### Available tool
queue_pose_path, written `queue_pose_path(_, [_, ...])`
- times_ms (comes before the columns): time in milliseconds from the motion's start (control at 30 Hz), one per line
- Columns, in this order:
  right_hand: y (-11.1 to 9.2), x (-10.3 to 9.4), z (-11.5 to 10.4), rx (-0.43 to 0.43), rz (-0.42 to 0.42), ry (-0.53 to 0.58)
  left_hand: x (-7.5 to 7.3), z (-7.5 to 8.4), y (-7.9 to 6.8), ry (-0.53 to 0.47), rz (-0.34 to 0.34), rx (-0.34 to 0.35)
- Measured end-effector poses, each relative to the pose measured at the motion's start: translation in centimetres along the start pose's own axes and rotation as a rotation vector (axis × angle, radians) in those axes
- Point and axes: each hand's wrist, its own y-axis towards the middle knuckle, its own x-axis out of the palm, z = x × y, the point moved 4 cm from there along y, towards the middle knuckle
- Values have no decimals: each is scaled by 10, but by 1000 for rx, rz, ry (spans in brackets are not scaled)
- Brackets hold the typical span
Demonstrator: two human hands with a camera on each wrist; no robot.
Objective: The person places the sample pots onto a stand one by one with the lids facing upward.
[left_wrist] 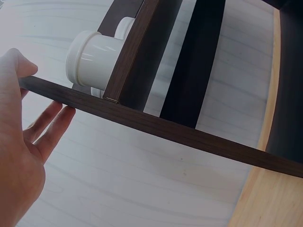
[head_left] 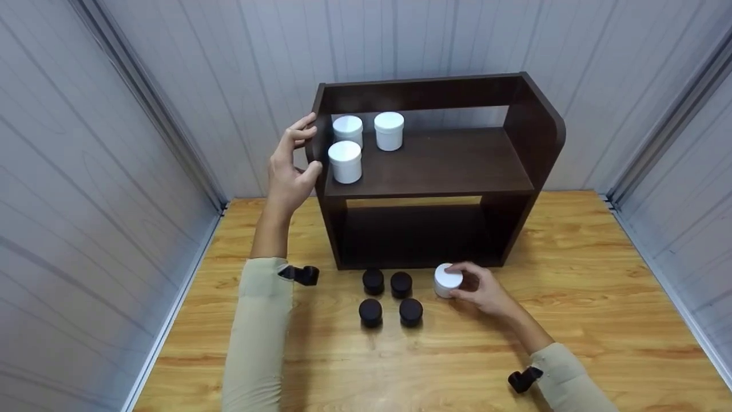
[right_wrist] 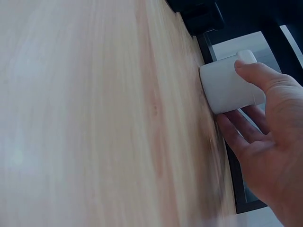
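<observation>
My right hand (head_left: pixel 486 290) grips a white lidded jar (head_left: pixel 448 281) between thumb and fingers, in front of the dark wooden shelf (head_left: pixel 429 192). In the right wrist view, the thumb lies on one side of the jar (right_wrist: pixel 227 87) and the fingers on the other. With my left hand (head_left: pixel 291 171) I hold the shelf's left side panel; the left wrist view shows the thumb and fingers on opposite faces of the panel (left_wrist: pixel 137 120). Three white jars stand at the left of the upper board, one in front (head_left: pixel 345 163), one behind it (head_left: pixel 348 129) and one to the right (head_left: pixel 389 131).
Several small black round containers stand on the wooden table (head_left: pixel 457 366) before the shelf, such as the front left one (head_left: pixel 370 313) and front right one (head_left: pixel 411 312). Pale panel walls (head_left: pixel 137 229) enclose the table at the back and both sides.
</observation>
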Motion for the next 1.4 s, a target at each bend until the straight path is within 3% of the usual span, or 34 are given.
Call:
queue_pose_path(833, [-1,2,2,14,24,14,0,-2,-1,-28,16,12])
queue_pose_path(1400, [8,-13,-32,108,-61,-55,0,-2,0,-19,14,15])
